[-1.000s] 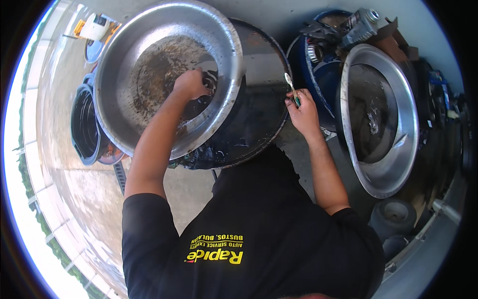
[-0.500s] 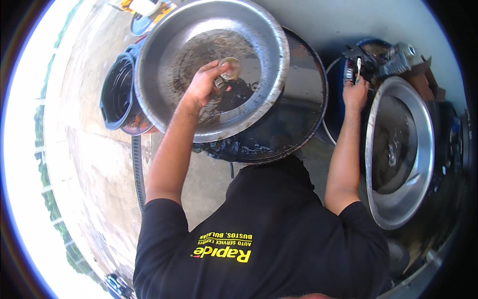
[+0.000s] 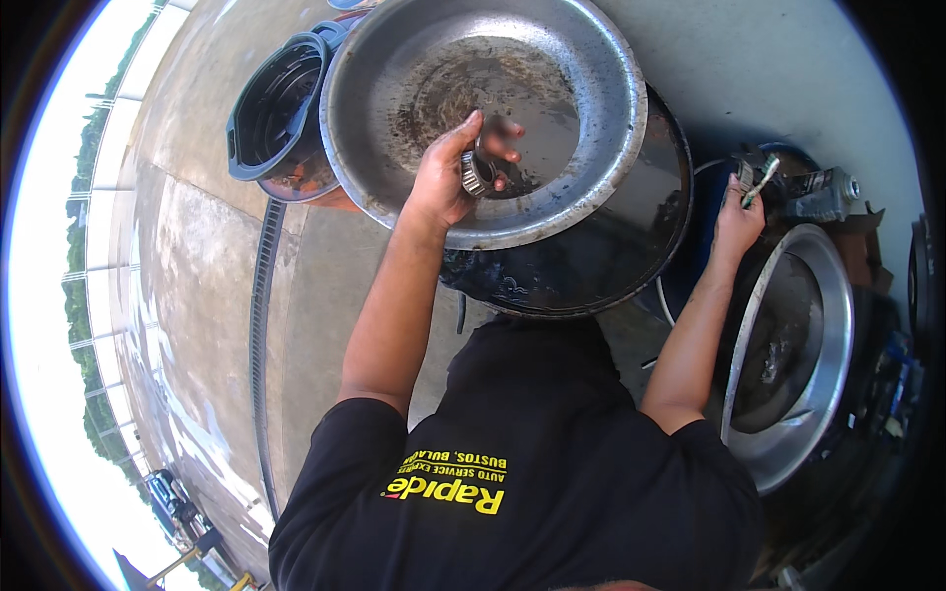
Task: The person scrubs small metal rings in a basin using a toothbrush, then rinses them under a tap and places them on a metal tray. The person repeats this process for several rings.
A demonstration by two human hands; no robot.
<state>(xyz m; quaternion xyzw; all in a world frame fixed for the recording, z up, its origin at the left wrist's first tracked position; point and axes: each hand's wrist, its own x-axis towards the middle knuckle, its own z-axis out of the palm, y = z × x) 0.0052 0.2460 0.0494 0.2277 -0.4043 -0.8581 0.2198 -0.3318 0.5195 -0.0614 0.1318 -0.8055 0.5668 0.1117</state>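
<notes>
Gripping a roller bearing (image 3: 477,175), the left hand (image 3: 445,177) hung over a metal basin (image 3: 606,98). Well apart, the right hand (image 3: 737,225) clasped a toothbrush (image 3: 765,179), with a metal ring (image 3: 745,174) at its fingertips and a second basin (image 3: 838,281) near its right side.

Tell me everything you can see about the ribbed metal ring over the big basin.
The ring looks like a roller bearing: grey, shiny, apparently steel, with parallel ribs around its outside and dark gaps between them. It sits tilted in your left grip, which partly hides it, over the wide metal basin. Whether it's worn or clean can't be told.
</notes>
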